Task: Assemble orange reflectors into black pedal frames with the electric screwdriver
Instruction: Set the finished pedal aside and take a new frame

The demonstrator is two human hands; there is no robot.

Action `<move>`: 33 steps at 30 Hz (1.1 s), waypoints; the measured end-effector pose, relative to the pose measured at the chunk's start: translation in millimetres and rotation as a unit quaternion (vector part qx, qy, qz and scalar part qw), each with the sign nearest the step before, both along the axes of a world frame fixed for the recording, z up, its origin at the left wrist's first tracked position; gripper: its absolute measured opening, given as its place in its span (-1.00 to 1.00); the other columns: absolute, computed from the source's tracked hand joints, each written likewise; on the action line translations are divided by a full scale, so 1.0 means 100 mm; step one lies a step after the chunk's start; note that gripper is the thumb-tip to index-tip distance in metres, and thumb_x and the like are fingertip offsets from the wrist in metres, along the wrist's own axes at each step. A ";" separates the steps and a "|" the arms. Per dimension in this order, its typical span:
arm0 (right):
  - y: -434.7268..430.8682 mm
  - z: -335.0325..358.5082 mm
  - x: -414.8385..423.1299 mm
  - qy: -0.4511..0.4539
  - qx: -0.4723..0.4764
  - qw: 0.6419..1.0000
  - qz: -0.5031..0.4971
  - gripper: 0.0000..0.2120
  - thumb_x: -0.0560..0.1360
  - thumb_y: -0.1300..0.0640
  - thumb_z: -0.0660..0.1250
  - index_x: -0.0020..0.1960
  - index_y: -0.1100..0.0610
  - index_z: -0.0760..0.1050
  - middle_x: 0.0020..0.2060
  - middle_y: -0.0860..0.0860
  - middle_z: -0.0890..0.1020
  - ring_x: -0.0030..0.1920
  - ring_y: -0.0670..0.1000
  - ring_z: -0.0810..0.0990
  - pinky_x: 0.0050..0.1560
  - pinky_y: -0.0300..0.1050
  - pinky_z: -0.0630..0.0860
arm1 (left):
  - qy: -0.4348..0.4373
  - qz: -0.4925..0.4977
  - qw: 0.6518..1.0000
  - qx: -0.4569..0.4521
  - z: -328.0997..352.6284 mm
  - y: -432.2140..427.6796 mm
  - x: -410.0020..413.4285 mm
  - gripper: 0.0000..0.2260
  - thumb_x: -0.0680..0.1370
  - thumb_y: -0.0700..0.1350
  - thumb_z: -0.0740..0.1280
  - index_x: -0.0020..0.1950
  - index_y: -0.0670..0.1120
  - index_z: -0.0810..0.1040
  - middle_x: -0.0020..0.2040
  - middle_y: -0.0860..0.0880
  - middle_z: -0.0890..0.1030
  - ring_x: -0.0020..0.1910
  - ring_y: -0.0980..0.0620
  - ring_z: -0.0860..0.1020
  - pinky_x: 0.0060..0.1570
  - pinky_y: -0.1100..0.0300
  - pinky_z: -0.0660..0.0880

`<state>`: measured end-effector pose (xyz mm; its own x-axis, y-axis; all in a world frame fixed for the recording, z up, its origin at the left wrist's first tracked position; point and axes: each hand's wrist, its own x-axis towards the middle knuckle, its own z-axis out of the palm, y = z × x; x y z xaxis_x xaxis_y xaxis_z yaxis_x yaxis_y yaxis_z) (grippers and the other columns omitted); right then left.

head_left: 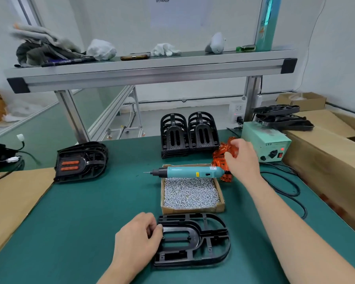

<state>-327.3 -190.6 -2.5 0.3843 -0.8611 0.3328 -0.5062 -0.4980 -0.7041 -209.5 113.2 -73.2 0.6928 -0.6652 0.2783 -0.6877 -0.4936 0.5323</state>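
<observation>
A black pedal frame (pixel 195 240) lies flat on the green mat near me, its slots bare. My left hand (pixel 137 240) grips its left edge with curled fingers. My right hand (pixel 241 158) reaches into the pile of orange reflectors (pixel 218 158) behind the screw box, fingers curled among them; the blur hides whether it holds one. The teal electric screwdriver (pixel 190 172) lies across the far rim of the cardboard box of screws (pixel 191 193), tip pointing left.
Two stacks of bare black frames (pixel 190 134) stand at the back. A stack of frames with orange reflectors fitted (pixel 80 161) sits at left. A green power supply (pixel 264 140) and black cables (pixel 285 185) lie at right, with cardboard boxes (pixel 326 152) on both sides.
</observation>
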 end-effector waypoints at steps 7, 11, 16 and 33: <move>-0.60 -0.06 0.45 0.204 0.075 0.976 0.008 -0.51 0.55 0.24 0.24 0.47 0.08 0.34 0.37 0.20 0.42 0.29 0.22 0.50 0.25 0.04 0.46 | 0.000 -0.008 1.000 0.006 -0.01 -0.03 0.02 -0.74 0.47 0.06 0.36 -0.31 0.05 0.34 -0.30 0.10 0.48 -0.27 0.12 0.47 -0.35 0.32 0.32; -0.67 -0.09 0.47 0.232 0.038 0.972 0.012 -0.60 0.54 0.26 0.26 0.36 0.08 0.42 0.26 0.15 0.55 0.23 0.18 0.54 0.06 -0.02 0.48 | -0.001 -0.011 1.000 0.009 -0.01 -0.03 0.03 -0.75 0.48 0.05 0.36 -0.31 0.04 0.35 -0.33 0.08 0.47 -0.26 0.11 0.47 -0.35 0.33 0.30; -0.62 -0.10 0.45 0.291 -0.007 0.956 0.042 -0.59 0.56 0.28 0.24 0.36 0.02 0.50 0.28 0.09 0.59 0.23 0.13 0.56 0.09 -0.04 0.51 | -0.002 -0.004 1.000 0.014 -0.02 -0.01 0.04 -0.75 0.48 0.06 0.34 -0.30 0.02 0.35 -0.33 0.07 0.47 -0.25 0.11 0.46 -0.34 0.33 0.30; -0.46 -0.10 0.01 0.232 -0.015 0.973 0.007 -0.65 0.51 0.32 0.30 0.24 0.09 0.61 0.23 0.11 0.63 0.26 0.17 0.54 0.27 0.02 0.49 | 0.000 -0.002 1.000 0.015 -0.02 -0.03 0.05 -0.72 0.49 0.04 0.35 -0.33 0.03 0.33 -0.35 0.09 0.44 -0.30 0.12 0.45 -0.34 0.30 0.27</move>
